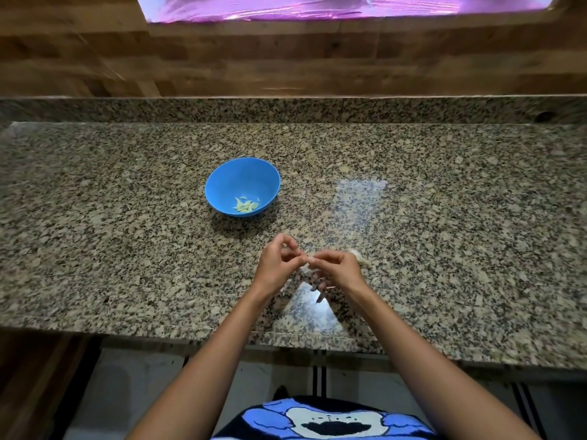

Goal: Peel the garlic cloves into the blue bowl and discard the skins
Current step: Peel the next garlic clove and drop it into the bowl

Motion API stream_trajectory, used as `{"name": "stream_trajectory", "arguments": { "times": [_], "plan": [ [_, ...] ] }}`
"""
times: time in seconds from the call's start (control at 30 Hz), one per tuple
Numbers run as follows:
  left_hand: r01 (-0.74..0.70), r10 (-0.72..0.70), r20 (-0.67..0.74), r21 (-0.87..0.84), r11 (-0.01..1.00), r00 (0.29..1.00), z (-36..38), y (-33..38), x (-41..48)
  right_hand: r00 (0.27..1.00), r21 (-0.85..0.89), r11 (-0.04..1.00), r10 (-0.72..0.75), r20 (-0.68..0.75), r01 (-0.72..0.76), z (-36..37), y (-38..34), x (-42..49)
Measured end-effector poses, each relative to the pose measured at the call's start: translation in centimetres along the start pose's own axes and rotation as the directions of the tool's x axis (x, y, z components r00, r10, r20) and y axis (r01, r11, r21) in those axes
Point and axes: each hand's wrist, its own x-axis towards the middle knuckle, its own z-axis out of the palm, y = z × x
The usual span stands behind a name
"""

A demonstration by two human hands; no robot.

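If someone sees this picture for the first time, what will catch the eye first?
The blue bowl stands out on the speckled granite counter, with a few pale peeled cloves inside. Nearer the camera, the left hand and right hand meet, pinching a small garlic clove between them.

We look down on a speckled granite counter (444, 217). Near its middle, the left hand (276, 265) and right hand (340, 268) meet fingertip to fingertip, both pinching a small garlic clove (307, 261). We note a thin blade (320, 298) jutting from under the right hand toward the near edge, and pale garlic (360, 258) lying just beyond that hand. Farther off and to the left stands the blue bowl (235, 176), holding a few peeled cloves (246, 204).
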Motion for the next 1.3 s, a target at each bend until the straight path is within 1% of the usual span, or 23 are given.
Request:
{"name": "stream_trajectory", "arguments": {
  "times": [0.07,0.13,0.17,0.23,0.3,0.37,0.47,0.53,0.6,0.67,0.73,0.77,0.87,0.9,0.93,0.97,1.0,1.03,1.07,1.17,1.23,1.3],
  "plan": [
    [0.021,-0.024,-0.064,-0.062,0.998,0.998,-0.3,-0.1,0.0,0.999,0.055,0.998,0.009,-0.038,-0.007,-0.1,0.0,-0.1],
    [0.072,-0.087,-0.203,-0.081,0.994,0.975,-1.2,-0.6,0.2,0.995,0.059,0.998,0.008,-0.101,-0.003,-0.7,0.2,-0.1],
    [0.100,-0.106,-0.291,-0.035,0.994,0.951,-2.0,-1.0,0.3,0.992,0.036,0.999,0.006,-0.128,-0.002,-1.0,0.4,-0.1],
    [0.155,-0.073,-0.433,0.157,0.975,0.898,-3.5,-1.9,0.4,0.987,0.008,1.000,0.011,-0.161,-0.010,-1.5,0.8,-0.1],
    [0.172,-0.019,-0.460,0.292,0.941,0.887,-4.5,-3.0,0.4,0.984,0.046,0.998,0.040,-0.173,-0.032,-1.5,1.1,-0.3],
    [0.165,0.019,-0.438,0.377,0.911,0.899,-4.9,-4.0,0.5,0.983,0.080,0.995,0.068,-0.172,-0.055,-1.3,1.3,-0.7],
    [0.133,0.115,-0.418,0.519,0.845,0.901,-5.1,-5.1,0.8,0.979,0.116,0.990,0.106,-0.176,-0.086,-1.2,1.6,-1.4],
    [0.133,0.125,-0.430,0.521,0.843,0.894,-5.2,-5.4,0.9,0.973,0.129,0.987,0.121,-0.196,-0.097,-1.2,1.7,-1.7],
    [0.132,0.120,-0.453,0.487,0.863,0.883,-5.1,-5.4,0.8,0.968,0.147,0.984,0.135,-0.214,-0.104,-1.2,1.7,-1.9],
    [0.062,0.180,-0.479,0.446,0.893,0.859,-4.7,-5.2,0.5,0.961,0.175,0.979,0.148,-0.234,-0.108,-1.3,1.7,-2.0],
    [-0.015,0.261,-0.511,0.435,0.900,0.819,-3.9,-4.8,-0.1,0.953,0.213,0.971,0.164,-0.256,-0.109,-1.4,1.7,-2.2],
    [-0.027,0.272,-0.540,0.418,0.908,0.797,-3.6,-4.6,-0.5,0.948,0.229,0.967,0.172,-0.266,-0.111,-1.3,1.7,-2.3],
    [0.032,0.172,-0.651,0.289,0.957,0.739,-2.3,-4.2,-1.9,0.939,0.254,0.960,0.188,-0.288,-0.115,-1.2,1.9,-2.4],
    [0.033,0.162,-0.630,0.286,0.958,0.760,-1.7,-4.2,-2.4,0.935,0.257,0.960,0.190,-0.299,-0.112,-1.2,1.9,-2.4],
    [0.012,0.176,-0.543,0.325,0.946,0.821,-0.8,-4.4,-2.8,0.930,0.260,0.960,0.188,-0.314,-0.106,-1.1,1.9,-2.4],
    [-0.023,0.189,-0.397,0.388,0.921,0.898,0.1,-4.4,-3.0,0.925,0.267,0.959,0.186,-0.331,-0.098,-0.9,1.9,-2.4],
    [-0.069,0.192,-0.229,0.455,0.888,0.954,1.1,-4.5,-3.0,0.920,0.275,0.958,0.182,-0.348,-0.085,-0.8,1.9,-2.4],
    [-0.109,0.178,-0.087,0.512,0.852,0.980,1.9,-4.6,-2.6,0.915,0.284,0.956,0.176,-0.364,-0.071,-0.7,1.8,-2.5],
    [-0.138,0.162,0.005,0.554,0.821,0.987,2.5,-4.5,-1.8,0.910,0.291,0.955,0.171,-0.377,-0.059,-0.7,1.8,-2.6],
    [-0.227,0.136,0.190,0.631,0.742,0.972,3.3,-3.8,1.0,0.906,0.306,0.951,0.163,-0.391,-0.040,-1.1,2.1,-3.0],
    [-0.334,0.145,0.321,0.677,0.656,0.936,3.3,-3.8,1.7,0.897,0.311,0.949,0.175,-0.407,-0.044,-1.3,2.3,-3.2],
    [-0.455,0.221,0.407,0.675,0.580,0.886,2.8,-4.0,1.0,0.884,0.321,0.946,0.184,-0.430,-0.041,-1.6,2.5,-3.3]
  ]
}}
